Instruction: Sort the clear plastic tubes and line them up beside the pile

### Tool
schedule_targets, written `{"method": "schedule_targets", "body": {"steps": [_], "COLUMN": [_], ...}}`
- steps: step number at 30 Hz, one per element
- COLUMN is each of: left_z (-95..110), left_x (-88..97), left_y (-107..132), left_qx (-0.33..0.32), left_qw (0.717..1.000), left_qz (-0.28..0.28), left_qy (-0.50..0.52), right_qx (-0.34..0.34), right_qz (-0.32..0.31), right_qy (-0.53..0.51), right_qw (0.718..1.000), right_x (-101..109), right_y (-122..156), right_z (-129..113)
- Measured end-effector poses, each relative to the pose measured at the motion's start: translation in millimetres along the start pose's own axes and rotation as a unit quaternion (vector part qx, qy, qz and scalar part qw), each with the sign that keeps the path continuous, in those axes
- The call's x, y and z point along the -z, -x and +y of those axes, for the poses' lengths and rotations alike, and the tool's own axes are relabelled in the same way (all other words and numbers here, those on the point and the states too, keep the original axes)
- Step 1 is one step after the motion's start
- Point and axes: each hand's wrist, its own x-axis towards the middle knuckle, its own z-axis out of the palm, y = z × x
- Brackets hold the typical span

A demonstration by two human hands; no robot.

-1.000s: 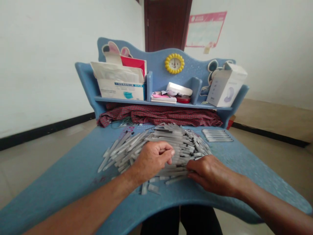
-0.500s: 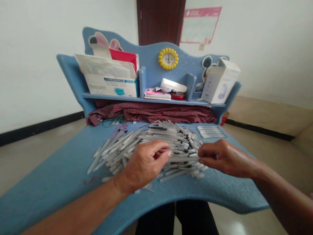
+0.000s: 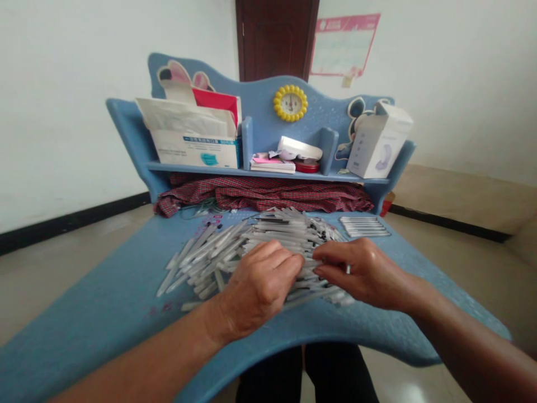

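Observation:
A heap of pens [image 3: 277,228] with pale translucent barrels and some black parts is spread over the blue desk. My left hand [image 3: 264,282] is closed over the near middle of the heap, fingers curled down, and what they grip is hidden. Just to its right, my right hand [image 3: 356,271] pinches with thumb and forefinger close to the left fingertips. A small whitish end, seemingly of a pen [image 3: 348,269], shows in the gap of the right hand. Beyond that hand lies a neat row of pens [image 3: 364,226].
A blue shelf [image 3: 268,172] rises at the back of the desk [image 3: 121,280]. On it stand a mask box [image 3: 193,148], papers, a red round tin [image 3: 307,167] and a white box [image 3: 377,143]. Below it lies a bunched checked cloth [image 3: 268,193].
My right hand has moved left, closing the gap to my left hand. The left hand has turned more palm-down and shifted slightly right. The view has shifted slightly.

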Motion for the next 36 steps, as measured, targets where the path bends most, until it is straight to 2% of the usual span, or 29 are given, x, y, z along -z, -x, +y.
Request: {"method": "schedule_targets", "body": {"steps": [2,4,7,11,14,19,29,36], "left_z": [-8,-16,-23,-24,-24,-26,-24,-18], "left_x": [0.0,1.1,4.4,9.6,10.8,5.9,-1.7,-0.7], "left_y": [1,1,0,-3,-5,-3,1,-1], "left_qx": [0.022,0.066,0.164,0.296,0.344,0.348,0.332,0.316], "left_qw": [0.999,0.994,0.979,0.942,0.917,0.912,0.925,0.931], "left_qz": [0.041,0.083,0.121,0.131,0.122,0.093,0.058,0.049], "left_qy": [-0.015,-0.019,0.007,0.09,0.159,0.195,0.177,0.176], "right_qx": [-0.04,-0.075,-0.085,-0.086,-0.097,-0.102,-0.092,-0.087], "right_qz": [0.032,0.034,-0.028,-0.114,-0.151,-0.175,-0.19,-0.18], "right_qy": [-0.025,-0.018,0.021,0.072,0.101,0.119,0.164,0.143], "right_qw": [0.998,0.996,0.996,0.987,0.979,0.972,0.964,0.969], "right_x": [-1,-2,-3,-10,-17,-24,-27,-21], "right_y": [2,3,6,10,14,20,13,14], "right_z": [6,12,16,17,18,22,20,17]}}
